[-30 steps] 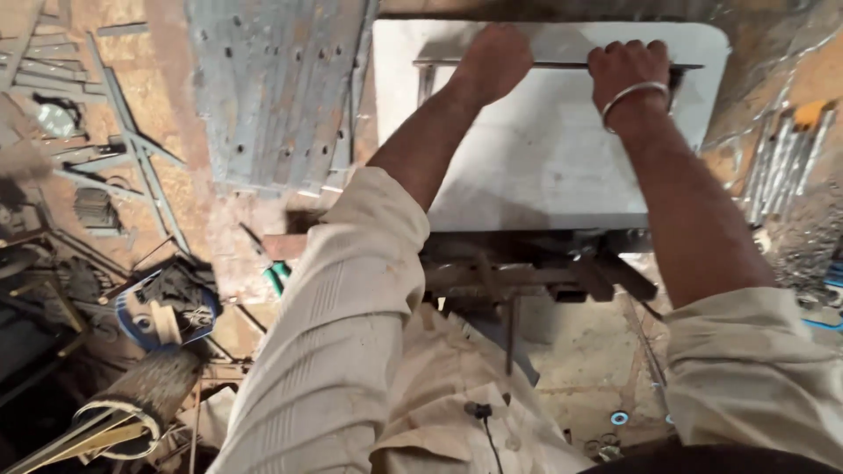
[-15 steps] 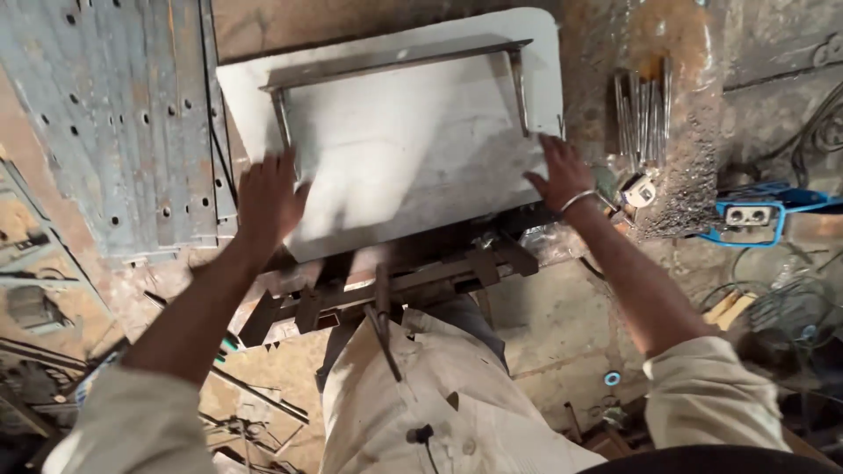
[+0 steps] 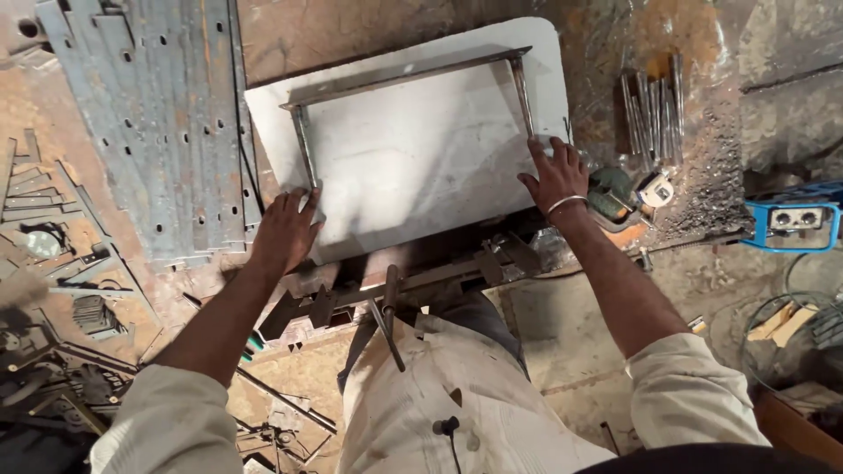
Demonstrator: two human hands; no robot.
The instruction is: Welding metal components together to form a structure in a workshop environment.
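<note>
A white rounded-corner board (image 3: 421, 149) lies on a rusty steel bench, with a thin three-sided metal rod frame (image 3: 404, 79) resting on top of it. My left hand (image 3: 285, 230) lies flat on the board's near left corner, fingers spread, at the lower end of the frame's left leg. My right hand (image 3: 555, 174), with a metal bangle on the wrist, presses flat on the board's right edge beside the frame's right leg. Neither hand grips anything.
Grey perforated steel strips (image 3: 167, 123) are stacked left of the board. Short steel rods (image 3: 652, 101) lie to the right, near a tape measure (image 3: 657, 190). A blue welding machine (image 3: 795, 218) stands far right. Dark clamps (image 3: 386, 290) line the bench edge; scrap metal (image 3: 53, 263) litters the left.
The view has shifted and the board now sits more squarely in view. Both hands have come down from the board's far edge to its near left corner and right side.
</note>
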